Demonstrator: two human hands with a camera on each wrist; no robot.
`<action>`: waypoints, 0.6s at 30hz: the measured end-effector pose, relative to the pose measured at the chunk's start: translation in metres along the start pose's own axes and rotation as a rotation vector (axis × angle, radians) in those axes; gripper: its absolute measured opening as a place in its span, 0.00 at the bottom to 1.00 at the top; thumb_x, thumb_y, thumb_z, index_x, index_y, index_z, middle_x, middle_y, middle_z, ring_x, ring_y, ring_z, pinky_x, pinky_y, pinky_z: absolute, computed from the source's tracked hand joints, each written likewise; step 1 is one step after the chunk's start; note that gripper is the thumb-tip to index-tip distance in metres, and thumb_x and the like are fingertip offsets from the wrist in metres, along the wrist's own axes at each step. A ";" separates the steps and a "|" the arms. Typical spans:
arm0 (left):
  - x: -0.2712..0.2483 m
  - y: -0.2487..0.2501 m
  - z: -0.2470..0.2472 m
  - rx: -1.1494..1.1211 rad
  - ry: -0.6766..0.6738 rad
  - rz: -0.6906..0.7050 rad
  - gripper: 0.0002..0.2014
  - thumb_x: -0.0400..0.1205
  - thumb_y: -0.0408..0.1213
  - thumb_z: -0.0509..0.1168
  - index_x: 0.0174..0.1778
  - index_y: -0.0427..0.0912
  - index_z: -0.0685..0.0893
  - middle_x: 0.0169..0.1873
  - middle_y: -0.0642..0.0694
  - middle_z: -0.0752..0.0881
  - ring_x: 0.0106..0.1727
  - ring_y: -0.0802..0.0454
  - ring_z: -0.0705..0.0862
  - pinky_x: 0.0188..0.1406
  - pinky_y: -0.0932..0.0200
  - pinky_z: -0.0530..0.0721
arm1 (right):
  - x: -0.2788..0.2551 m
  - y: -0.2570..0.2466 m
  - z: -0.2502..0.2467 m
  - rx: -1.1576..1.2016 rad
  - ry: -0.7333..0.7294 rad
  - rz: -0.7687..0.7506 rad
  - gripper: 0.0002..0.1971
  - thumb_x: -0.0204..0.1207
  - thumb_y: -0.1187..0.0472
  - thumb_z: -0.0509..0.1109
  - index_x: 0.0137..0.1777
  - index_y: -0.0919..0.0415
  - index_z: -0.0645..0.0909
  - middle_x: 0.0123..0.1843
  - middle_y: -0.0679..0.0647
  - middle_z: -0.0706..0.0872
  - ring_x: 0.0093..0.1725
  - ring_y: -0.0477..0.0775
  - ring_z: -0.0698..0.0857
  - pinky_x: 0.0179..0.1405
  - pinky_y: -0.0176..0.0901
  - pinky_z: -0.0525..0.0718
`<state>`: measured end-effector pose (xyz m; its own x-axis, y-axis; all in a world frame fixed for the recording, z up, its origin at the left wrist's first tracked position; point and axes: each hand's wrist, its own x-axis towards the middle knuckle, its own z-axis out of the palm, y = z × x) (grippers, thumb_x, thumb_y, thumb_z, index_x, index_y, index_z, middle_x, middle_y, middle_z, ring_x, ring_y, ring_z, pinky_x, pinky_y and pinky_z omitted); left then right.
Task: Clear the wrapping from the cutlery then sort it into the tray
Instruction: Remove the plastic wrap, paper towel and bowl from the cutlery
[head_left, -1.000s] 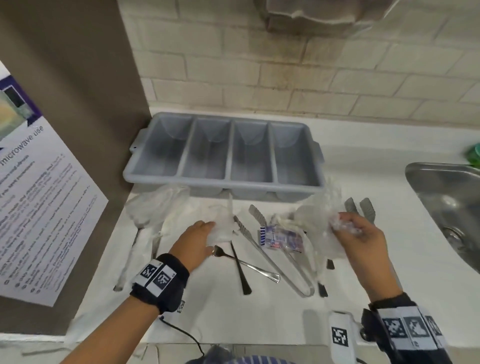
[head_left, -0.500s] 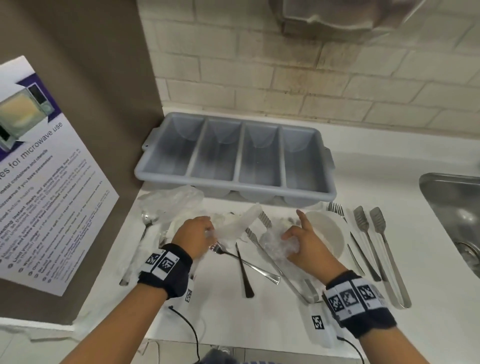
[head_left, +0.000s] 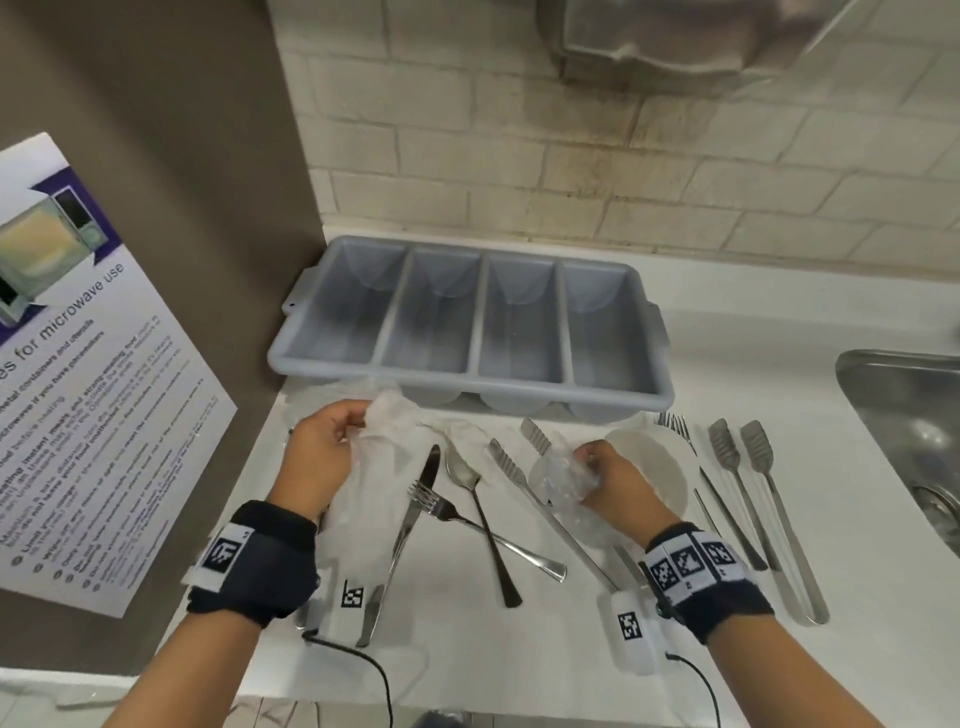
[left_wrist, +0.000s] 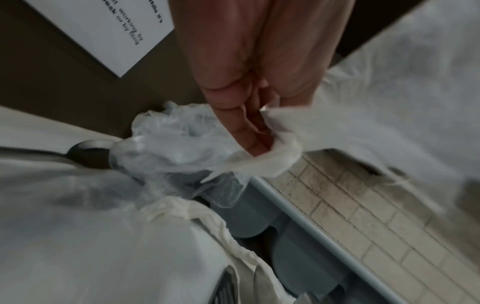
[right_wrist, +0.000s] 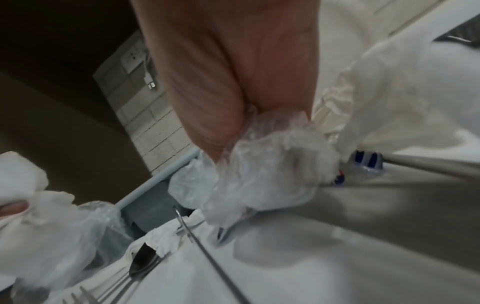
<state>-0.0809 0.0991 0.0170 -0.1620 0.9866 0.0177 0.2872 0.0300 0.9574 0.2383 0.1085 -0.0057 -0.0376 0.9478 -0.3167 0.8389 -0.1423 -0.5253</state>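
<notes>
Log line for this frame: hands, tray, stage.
left hand: pinches white wrap | right hand: grips clear wrap | tray: empty | stage: unwrapping

Both forearms reach forward, each wrist in a black band. The left hand pinches a thin white paper napkin; the right hand curls around crumpled clear plastic wrap.

Head view looks down; wrist views close along hands; all share tray.

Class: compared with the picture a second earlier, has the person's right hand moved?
Yes. The right hand has come leftward with its crumpled plastic, from beside the slotted tongs to over the bowl.
</notes>
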 end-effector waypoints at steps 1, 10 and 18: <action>0.000 0.002 0.000 0.000 -0.033 0.014 0.25 0.72 0.13 0.66 0.40 0.55 0.83 0.42 0.57 0.85 0.45 0.53 0.83 0.43 0.85 0.81 | -0.001 -0.001 -0.002 0.039 -0.008 0.024 0.23 0.72 0.72 0.67 0.68 0.62 0.71 0.57 0.60 0.83 0.59 0.60 0.83 0.52 0.40 0.76; 0.022 0.026 0.065 0.701 -0.470 0.161 0.20 0.77 0.19 0.57 0.58 0.40 0.86 0.76 0.48 0.72 0.73 0.46 0.70 0.74 0.59 0.66 | -0.031 -0.011 -0.024 0.263 0.273 -0.055 0.19 0.73 0.79 0.61 0.59 0.59 0.78 0.41 0.50 0.83 0.39 0.47 0.83 0.32 0.20 0.74; 0.045 0.024 0.090 0.944 -0.645 0.084 0.20 0.77 0.20 0.56 0.59 0.38 0.86 0.63 0.38 0.85 0.64 0.41 0.82 0.67 0.52 0.79 | -0.077 -0.001 -0.046 0.740 0.529 -0.075 0.27 0.69 0.85 0.62 0.40 0.45 0.78 0.35 0.39 0.86 0.36 0.28 0.83 0.38 0.13 0.77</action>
<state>0.0037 0.1591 0.0145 0.3271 0.8813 -0.3410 0.9122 -0.2002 0.3576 0.2658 0.0487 0.0556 0.3293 0.9431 0.0460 0.2752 -0.0492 -0.9601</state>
